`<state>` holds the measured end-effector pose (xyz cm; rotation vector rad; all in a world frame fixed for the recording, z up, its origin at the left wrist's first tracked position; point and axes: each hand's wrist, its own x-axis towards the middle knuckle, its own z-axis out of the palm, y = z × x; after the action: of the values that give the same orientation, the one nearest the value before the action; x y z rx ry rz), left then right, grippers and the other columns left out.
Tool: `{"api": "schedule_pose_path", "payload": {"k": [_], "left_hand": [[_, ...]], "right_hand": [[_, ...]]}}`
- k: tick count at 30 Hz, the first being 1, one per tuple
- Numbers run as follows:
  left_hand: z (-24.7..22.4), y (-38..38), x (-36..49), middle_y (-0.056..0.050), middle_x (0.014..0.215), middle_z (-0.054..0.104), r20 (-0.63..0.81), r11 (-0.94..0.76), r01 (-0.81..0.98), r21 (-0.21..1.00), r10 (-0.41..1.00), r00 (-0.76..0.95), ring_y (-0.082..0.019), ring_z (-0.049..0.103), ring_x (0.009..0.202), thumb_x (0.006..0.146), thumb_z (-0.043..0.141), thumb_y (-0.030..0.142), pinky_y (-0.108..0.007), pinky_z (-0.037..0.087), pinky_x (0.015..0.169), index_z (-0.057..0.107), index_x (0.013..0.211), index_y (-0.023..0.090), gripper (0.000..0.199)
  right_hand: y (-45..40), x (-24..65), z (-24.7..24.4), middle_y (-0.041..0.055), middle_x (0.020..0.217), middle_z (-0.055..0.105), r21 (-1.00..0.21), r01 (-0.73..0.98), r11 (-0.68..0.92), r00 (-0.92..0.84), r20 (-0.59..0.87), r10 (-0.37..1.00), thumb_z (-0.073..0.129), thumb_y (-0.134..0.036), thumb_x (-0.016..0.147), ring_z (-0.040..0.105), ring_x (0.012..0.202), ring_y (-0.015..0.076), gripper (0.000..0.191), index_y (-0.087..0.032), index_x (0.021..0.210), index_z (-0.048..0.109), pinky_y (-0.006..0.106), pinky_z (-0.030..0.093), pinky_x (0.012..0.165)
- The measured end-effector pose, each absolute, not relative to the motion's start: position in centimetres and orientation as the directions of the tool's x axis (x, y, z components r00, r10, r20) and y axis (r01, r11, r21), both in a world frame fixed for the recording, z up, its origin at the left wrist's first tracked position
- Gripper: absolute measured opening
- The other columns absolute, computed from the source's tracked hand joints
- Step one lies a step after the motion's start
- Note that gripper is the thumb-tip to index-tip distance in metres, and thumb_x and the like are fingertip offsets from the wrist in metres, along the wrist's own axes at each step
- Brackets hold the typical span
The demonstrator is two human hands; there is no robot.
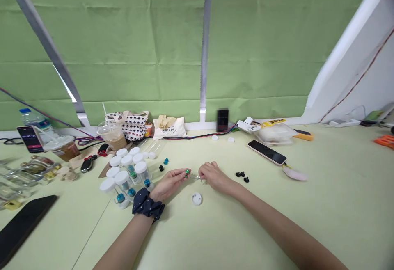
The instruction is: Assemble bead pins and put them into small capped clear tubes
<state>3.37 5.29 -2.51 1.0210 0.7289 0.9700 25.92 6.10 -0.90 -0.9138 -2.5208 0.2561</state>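
Observation:
Between its thumb and fingers my left hand (172, 181) pinches a small shiny green metallic piece (187, 173). A dark dotted scrunchie (148, 205) circles that wrist. Opposite it, the fingers of my right hand (214, 175) are closed on a thin silvery piece (195, 177) that points at the green one; it is too small to tell its exact kind. Just below the hands lies a round white cap (196, 198), inner side up. Clear tubes with white lids (122, 176) stand left of my left hand, with blue and green pieces inside.
Small black parts (242, 174) lie to the right, near a phone (267, 152) with a fluffy charm. Blue pieces (166, 161) and a black one (161, 168) sit behind my left hand. Drink cups (112, 136), a pouch (169, 128) and cables line the back. Another dark phone-like slab (26, 229) lies front left.

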Motion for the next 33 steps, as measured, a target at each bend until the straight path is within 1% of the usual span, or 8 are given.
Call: {"api": "schedule_pose_path", "payload": {"k": [3,6,8,14,21,27,30,33], "left_hand": [[-2.3,5.0,3.6,-0.011,0.093,0.067,-0.054,0.174,-0.233,0.957,0.894,0.445,-0.016,0.055,0.085,0.076,0.066,0.028,-0.031,0.038,0.083,0.069,0.100,0.012,0.030],[-2.1,4.9,3.7,-0.012,0.097,0.067,-0.040,0.137,-0.175,0.975,0.881,0.471,-0.018,0.055,0.085,0.076,0.065,0.032,-0.032,0.038,0.080,0.068,0.102,0.013,0.033],[-2.0,4.9,3.7,-0.013,0.098,0.067,-0.044,0.132,-0.154,0.979,0.878,0.476,-0.018,0.055,0.085,0.076,0.065,0.033,-0.032,0.038,0.079,0.068,0.102,0.013,0.033],[-1.8,4.7,3.8,-0.013,0.100,0.066,-0.046,0.145,-0.158,0.977,0.862,0.504,-0.017,0.055,0.082,0.077,0.064,0.032,-0.031,0.038,0.078,0.069,0.102,0.014,0.031],[-1.8,4.5,4.1,-0.012,0.093,0.068,-0.018,0.124,-0.157,0.980,0.834,0.551,-0.018,0.057,0.081,0.075,0.066,0.030,-0.030,0.039,0.076,0.069,0.101,0.014,0.030],[-1.5,4.2,4.3,-0.011,0.099,0.066,-0.031,0.097,-0.083,0.992,0.812,0.582,-0.016,0.056,0.076,0.075,0.066,0.028,-0.028,0.042,0.073,0.069,0.102,0.015,0.030],[-1.3,4.0,4.4,-0.012,0.106,0.063,-0.020,0.099,-0.096,0.990,0.793,0.609,-0.017,0.056,0.082,0.075,0.066,0.027,-0.029,0.043,0.075,0.068,0.103,0.016,0.030],[-1.5,4.0,4.4,-0.011,0.104,0.063,-0.017,0.122,-0.133,0.984,0.795,0.606,-0.018,0.058,0.082,0.072,0.069,0.025,-0.031,0.044,0.077,0.068,0.101,0.016,0.030]], "right_hand": [[6.4,25.6,-0.8,0.0013,0.077,0.056,-0.470,0.536,0.702,-0.544,0.444,0.712,0.040,-0.014,0.090,0.048,0.071,0.0134,0.013,-0.018,0.084,0.051,0.029,0.035,0.072],[6.4,25.4,-0.7,0.0033,0.080,0.058,-0.554,0.418,0.720,-0.528,0.497,0.689,0.040,-0.021,0.092,0.053,0.073,0.0138,0.017,-0.019,0.089,0.057,0.026,0.040,0.068],[6.2,25.3,-0.7,0.0042,0.079,0.059,-0.546,0.389,0.742,-0.549,0.509,0.662,0.039,-0.024,0.092,0.054,0.073,0.0141,0.021,-0.019,0.090,0.060,0.026,0.041,0.068],[6.0,25.2,-0.7,0.0044,0.078,0.060,-0.460,0.458,0.761,-0.583,0.491,0.648,0.040,-0.024,0.093,0.054,0.078,0.0155,0.022,-0.019,0.088,0.061,0.030,0.039,0.075],[5.9,25.3,-0.9,0.0053,0.082,0.055,-0.452,0.434,0.779,-0.597,0.504,0.625,0.046,-0.027,0.090,0.052,0.078,0.0156,0.020,-0.020,0.087,0.065,0.029,0.041,0.072],[5.5,24.4,-0.3,-0.0001,0.075,0.054,-0.713,0.241,0.658,-0.451,0.518,0.727,0.059,-0.024,0.080,0.051,0.068,0.0119,0.005,-0.019,0.083,0.060,0.025,0.042,0.064],[5.3,23.8,-0.2,-0.0021,0.071,0.055,-0.810,0.192,0.554,-0.371,0.463,0.805,0.063,-0.024,0.075,0.052,0.067,0.0118,0.011,-0.019,0.083,0.057,0.025,0.042,0.063],[5.2,23.2,-0.4,-0.0027,0.071,0.056,-0.852,0.204,0.483,-0.333,0.404,0.852,0.064,-0.026,0.074,0.053,0.069,0.0124,0.017,-0.020,0.088,0.056,0.026,0.041,0.066]]}}
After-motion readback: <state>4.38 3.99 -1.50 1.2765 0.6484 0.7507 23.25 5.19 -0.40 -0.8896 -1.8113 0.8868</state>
